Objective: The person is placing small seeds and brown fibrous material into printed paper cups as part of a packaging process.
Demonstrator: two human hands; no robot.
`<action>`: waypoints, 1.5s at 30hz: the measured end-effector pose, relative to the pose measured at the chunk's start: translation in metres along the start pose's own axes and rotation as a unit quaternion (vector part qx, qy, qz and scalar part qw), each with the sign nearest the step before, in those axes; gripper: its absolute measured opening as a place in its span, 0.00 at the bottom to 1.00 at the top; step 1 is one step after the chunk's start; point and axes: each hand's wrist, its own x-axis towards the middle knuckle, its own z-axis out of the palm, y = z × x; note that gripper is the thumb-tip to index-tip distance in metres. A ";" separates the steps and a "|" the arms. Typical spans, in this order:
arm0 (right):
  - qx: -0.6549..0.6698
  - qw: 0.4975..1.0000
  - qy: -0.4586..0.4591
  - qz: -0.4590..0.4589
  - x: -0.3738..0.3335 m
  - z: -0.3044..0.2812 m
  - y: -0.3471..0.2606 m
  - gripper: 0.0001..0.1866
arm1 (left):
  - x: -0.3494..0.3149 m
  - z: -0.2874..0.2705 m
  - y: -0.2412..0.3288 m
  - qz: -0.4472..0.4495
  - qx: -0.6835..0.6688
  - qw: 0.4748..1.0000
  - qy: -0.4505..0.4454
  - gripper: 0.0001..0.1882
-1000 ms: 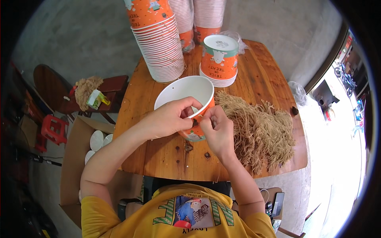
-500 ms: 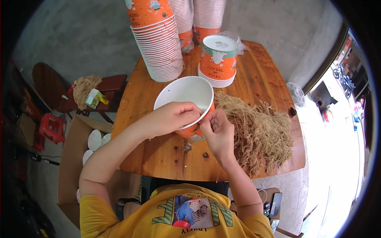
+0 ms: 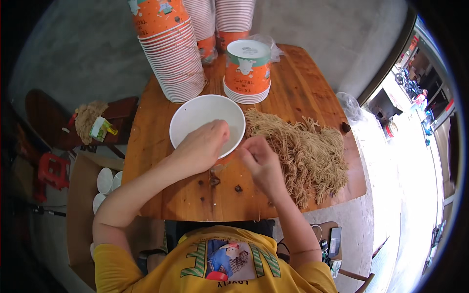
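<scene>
Left hand (image 3: 203, 146) hanging over bucket (image 3: 195, 115), fingers curling, grip hidden; right hand (image 3: 254, 154) hovering beside, fingers curling narrow, cannot tell hold; tan strings (image 3: 308, 158) lying near.

Workroom with stacked paper buckets (image 3: 173, 61)

Grip Details Out of Sight

The left hand (image 3: 207, 140) hides its own fingertips and part of the near rim of the white-lined paper tub (image 3: 193, 113). Whether the right hand (image 3: 260, 158) pinches anything in its curled fingers is too small to tell. The top edge cuts off the tall tub stacks (image 3: 175, 63); the left forearm (image 3: 151, 180) covers part of the cardboard box (image 3: 80, 205).
</scene>
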 end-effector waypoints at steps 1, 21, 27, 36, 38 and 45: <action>-0.040 0.999 -0.001 0.006 0.002 -0.008 -0.009 0.07 | 0.002 -0.003 -0.003 0.037 0.047 0.997 0.055 0.07; 0.109 0.962 -0.247 0.032 0.057 -0.039 -0.067 0.06 | 0.011 -0.010 0.011 -0.135 -0.433 0.886 -0.100 0.09; -0.043 0.971 -0.232 -0.026 0.065 -0.033 -0.074 0.03 | 0.014 -0.005 0.010 -0.135 -0.393 0.904 -0.099 0.10; -0.148 0.971 -0.107 -0.157 0.067 -0.030 -0.050 0.05 | 0.017 -0.010 0.013 -0.150 -0.386 0.899 -0.145 0.09; -0.153 0.970 -0.104 -0.160 0.067 -0.031 -0.043 0.05 | 0.018 -0.007 0.011 -0.150 -0.392 0.896 -0.144 0.10; -0.042 0.987 -0.107 -0.112 0.043 -0.049 -0.036 0.06 | 0.021 -0.009 0.014 -0.180 -0.410 0.883 -0.139 0.10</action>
